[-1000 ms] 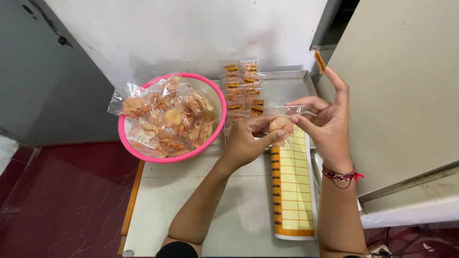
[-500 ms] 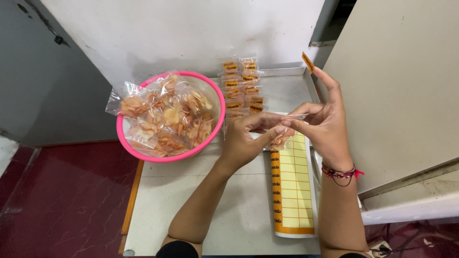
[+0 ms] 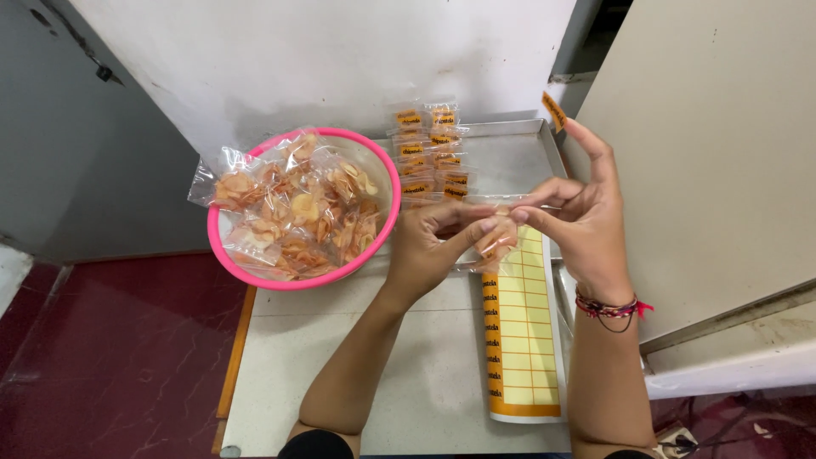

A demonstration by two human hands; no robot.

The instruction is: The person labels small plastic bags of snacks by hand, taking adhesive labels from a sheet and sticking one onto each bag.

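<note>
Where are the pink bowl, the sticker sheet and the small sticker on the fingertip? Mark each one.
pink bowl (image 3: 223, 259): head view, on its left rim.
sticker sheet (image 3: 524, 340): head view, middle of the yellow grid.
small sticker (image 3: 553, 110): head view, centre of the orange sticker on the right hand's raised fingertip.

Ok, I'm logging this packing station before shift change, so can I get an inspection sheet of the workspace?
Surface: pale table top, metal tray at the far end.
Job's things: small clear packet held between both hands; orange sticker stuck on the right forefinger tip; yellow sticker sheet, mostly peeled.
Clutter: pink bowl heaped with snack packets; labelled packets in rows on the tray.
Fingers: left hand and right hand both pinch the packet.
Cables: dark cables on the floor at lower right.
Surroundings: white wall, dark red floor.
</note>
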